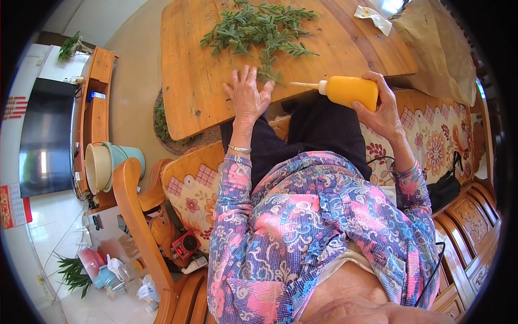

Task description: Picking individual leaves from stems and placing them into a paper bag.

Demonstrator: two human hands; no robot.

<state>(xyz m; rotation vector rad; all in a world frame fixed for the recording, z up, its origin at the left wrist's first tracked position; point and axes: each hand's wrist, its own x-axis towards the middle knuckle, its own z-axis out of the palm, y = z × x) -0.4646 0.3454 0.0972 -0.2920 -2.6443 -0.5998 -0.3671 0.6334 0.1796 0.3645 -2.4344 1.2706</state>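
My right hand (384, 106) is wrapped round the base of a yellow squeeze bottle (345, 90). The bottle lies on its side in the air by the table's front edge, its long pale nozzle (305, 85) pointing left. To the left of it, my left hand (246, 96) rests flat on the wooden table (186, 81) with fingers stretched out. Close by its fingertips is the lower end of a small green sprig (268, 74); whether they touch cannot be made out. Beyond it, feathery green artificial-looking branches (259, 32) lie in a loose pile.
A crumpled white wrapper (374, 19) lies at the table's far right, beside a big brown paper bag (431, 48). I sit on a flowered sofa (431, 127). On the left are a curved wooden armrest (127, 194), buckets (99, 167) and a red radio (187, 244).
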